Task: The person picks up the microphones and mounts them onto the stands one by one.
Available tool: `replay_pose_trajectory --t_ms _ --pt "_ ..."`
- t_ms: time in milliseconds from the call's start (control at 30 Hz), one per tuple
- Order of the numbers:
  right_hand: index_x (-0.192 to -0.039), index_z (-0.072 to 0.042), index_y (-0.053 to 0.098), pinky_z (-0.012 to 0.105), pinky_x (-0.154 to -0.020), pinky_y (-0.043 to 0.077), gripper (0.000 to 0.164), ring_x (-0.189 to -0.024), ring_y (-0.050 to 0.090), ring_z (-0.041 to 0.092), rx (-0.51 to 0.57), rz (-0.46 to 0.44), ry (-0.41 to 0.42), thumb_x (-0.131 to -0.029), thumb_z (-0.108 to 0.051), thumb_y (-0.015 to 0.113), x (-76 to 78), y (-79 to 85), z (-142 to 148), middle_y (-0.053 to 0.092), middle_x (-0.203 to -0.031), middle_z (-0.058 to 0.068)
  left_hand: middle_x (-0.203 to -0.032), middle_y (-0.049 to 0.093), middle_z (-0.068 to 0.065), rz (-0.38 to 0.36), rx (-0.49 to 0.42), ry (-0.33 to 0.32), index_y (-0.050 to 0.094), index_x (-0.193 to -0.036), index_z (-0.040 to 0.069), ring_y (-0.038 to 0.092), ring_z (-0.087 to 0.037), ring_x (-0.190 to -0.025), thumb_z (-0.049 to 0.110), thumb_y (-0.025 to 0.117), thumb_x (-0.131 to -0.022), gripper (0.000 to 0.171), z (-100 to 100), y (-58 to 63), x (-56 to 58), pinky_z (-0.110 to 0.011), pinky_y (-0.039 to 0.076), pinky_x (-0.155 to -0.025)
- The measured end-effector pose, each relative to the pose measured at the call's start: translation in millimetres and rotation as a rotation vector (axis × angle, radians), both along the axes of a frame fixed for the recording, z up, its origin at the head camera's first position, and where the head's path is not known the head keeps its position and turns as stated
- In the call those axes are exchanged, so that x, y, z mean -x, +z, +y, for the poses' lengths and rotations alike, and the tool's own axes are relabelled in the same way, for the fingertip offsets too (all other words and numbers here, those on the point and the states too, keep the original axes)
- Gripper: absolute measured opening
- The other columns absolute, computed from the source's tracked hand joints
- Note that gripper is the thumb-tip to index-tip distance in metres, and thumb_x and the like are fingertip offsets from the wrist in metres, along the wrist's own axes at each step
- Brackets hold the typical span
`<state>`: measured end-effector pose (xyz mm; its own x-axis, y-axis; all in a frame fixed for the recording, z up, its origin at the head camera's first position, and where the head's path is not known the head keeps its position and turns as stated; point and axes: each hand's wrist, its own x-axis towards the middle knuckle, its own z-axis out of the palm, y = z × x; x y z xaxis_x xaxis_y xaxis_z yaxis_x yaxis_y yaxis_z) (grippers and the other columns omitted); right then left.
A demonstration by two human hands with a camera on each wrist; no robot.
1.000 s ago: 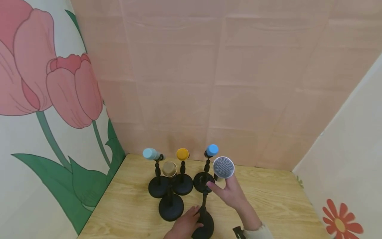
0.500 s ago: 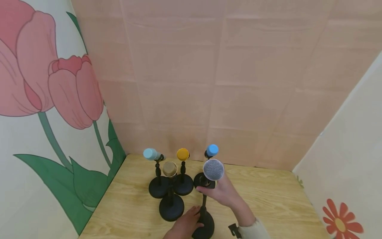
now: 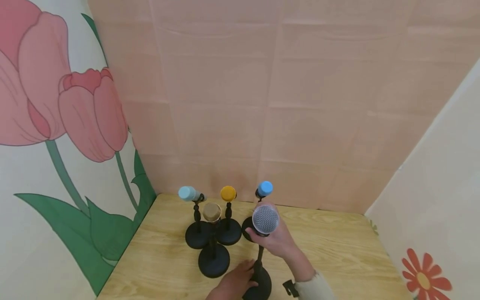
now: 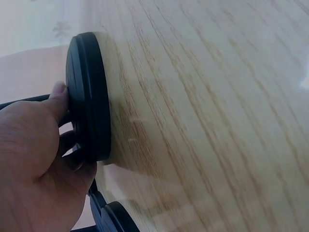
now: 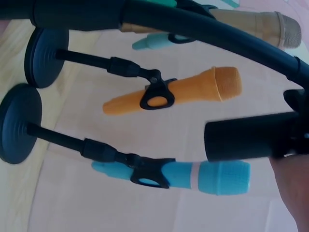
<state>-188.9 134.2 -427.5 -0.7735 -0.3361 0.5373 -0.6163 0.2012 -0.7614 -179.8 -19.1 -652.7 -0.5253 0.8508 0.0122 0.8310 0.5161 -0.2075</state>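
Note:
A microphone with a silver mesh head [image 3: 266,219] is in the grip of my right hand [image 3: 282,239], above the front right stand. In the right wrist view its black handle [image 5: 251,137] shows beside the far end of that stand's neck [image 5: 212,34]; the clip there is partly cut off by the frame. My left hand [image 3: 236,279] grips the stand low down by its round black base [image 3: 258,283]. In the left wrist view the thumb and fingers of the left hand [image 4: 34,150] hold the base disc [image 4: 89,96], which stands on the table.
Behind stand several microphones in black stands: a light blue one [image 3: 188,193], an orange one [image 3: 228,193], a blue one [image 3: 265,188] and a gold one [image 3: 211,212] nearer the front. The wooden table [image 3: 330,246] meets a pinkish covered wall [image 3: 300,125].
My right hand has carried the silver-headed microphone to the left and slightly nearer, over the front stand. The left hand keeps its grip on the stand's base.

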Motion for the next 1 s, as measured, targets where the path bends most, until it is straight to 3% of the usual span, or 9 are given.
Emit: replay_pose_trajectory --t_ms 100,233,300,433,500,633,733,867,1000 --pt "-0.119 -0.013 0.044 0.027 -0.082 0.047 0.061 -0.094 0.052 0.015 0.061 0.047 -0.035 -0.07 -0.004 0.08 5.6 -12.0 0.4 0.052 -0.107 0.006 -0.141 0.044 0.0 -0.132 -0.088 0.114 0.061 -0.121 0.028 0.036 -0.02 -0.134 0.048 0.061 -0.084 0.042 3.3 -2.4 -0.5 -0.031 0.034 -0.107" --pt "-0.118 -0.013 0.048 0.028 -0.08 0.049 0.059 -0.091 0.055 0.016 0.096 0.088 -0.065 -0.07 -0.008 0.081 13.3 -27.2 1.7 0.055 -0.105 0.008 -0.145 0.04 0.0 -0.278 -0.232 0.254 0.059 -0.124 0.016 0.04 -0.018 -0.131 0.045 0.045 -0.093 0.044 5.8 -4.7 -1.7 -0.028 0.036 -0.105" --pt "-0.117 -0.011 0.049 0.028 -0.079 0.05 0.059 -0.091 0.055 0.015 0.093 0.104 -0.078 -0.068 -0.007 0.082 14.1 -29.0 1.5 0.056 -0.104 0.006 -0.144 0.042 0.0 -0.247 -0.198 0.224 0.059 -0.124 0.017 0.039 -0.018 -0.132 0.044 0.046 -0.093 0.043 5.4 -4.9 -1.9 -0.029 0.035 -0.106" --pt "-0.115 -0.007 0.051 0.025 -0.078 0.051 0.059 -0.089 0.056 0.012 0.073 0.135 -0.111 -0.065 -0.003 0.082 14.4 -29.5 0.5 0.057 -0.101 0.0 -0.142 0.044 0.0 -0.102 -0.069 0.083 0.06 -0.123 0.026 0.032 -0.019 -0.136 0.039 0.054 -0.09 0.036 3.2 -4.3 -1.0 -0.031 0.031 -0.109" --pt "-0.113 -0.004 0.051 0.024 -0.077 0.051 0.059 -0.087 0.056 0.012 0.077 0.173 -0.117 -0.063 0.002 0.082 15.0 -29.9 -0.1 0.058 -0.1 0.001 -0.141 0.045 0.0 -0.075 -0.051 0.057 0.06 -0.123 0.026 0.032 -0.02 -0.136 0.038 0.054 -0.091 0.035 3.1 -4.6 -0.9 -0.032 0.031 -0.109" --pt "-0.106 0.001 0.053 0.018 -0.076 0.05 0.055 -0.083 0.056 0.012 0.108 0.293 -0.099 -0.059 0.009 0.08 17.1 -30.2 -1.0 0.058 -0.094 0.006 -0.142 0.044 -0.001 -0.208 -0.191 0.186 0.059 -0.125 0.019 0.038 -0.019 -0.133 0.044 0.045 -0.094 0.042 5.5 -7.3 -1.6 -0.029 0.034 -0.107" --pt "-0.098 0.002 0.056 0.014 -0.079 0.049 0.041 -0.079 0.057 0.013 0.106 0.417 -0.102 -0.067 -0.002 0.08 17.9 -28.6 -2.0 0.059 -0.09 0.007 -0.143 0.043 -0.001 -0.288 -0.283 0.275 0.059 -0.124 0.015 0.042 -0.018 -0.13 0.05 0.04 -0.093 0.05 7.3 -8.8 -1.1 -0.028 0.036 -0.105" --pt "-0.092 -0.001 0.06 0.014 -0.077 0.05 0.029 -0.075 0.061 0.014 0.116 0.494 -0.103 -0.077 -0.021 0.076 16.8 -26.8 -4.7 0.063 -0.084 0.004 -0.142 0.044 -0.001 -0.246 -0.207 0.242 0.061 -0.122 0.018 0.041 -0.018 -0.131 0.048 0.04 -0.094 0.046 7.9 -9.2 0.8 -0.028 0.035 -0.106" --pt "-0.093 -0.006 0.064 0.019 -0.074 0.053 0.022 -0.075 0.065 0.013 0.202 0.432 -0.016 -0.075 -0.004 0.076 12.3 -27.6 -7.0 0.067 -0.083 0.005 -0.143 0.042 0.0 -0.26 -0.175 0.232 0.058 -0.125 0.02 0.038 -0.017 -0.133 0.047 0.04 -0.094 0.045 7.9 -9.4 1.9 -0.027 0.034 -0.106"
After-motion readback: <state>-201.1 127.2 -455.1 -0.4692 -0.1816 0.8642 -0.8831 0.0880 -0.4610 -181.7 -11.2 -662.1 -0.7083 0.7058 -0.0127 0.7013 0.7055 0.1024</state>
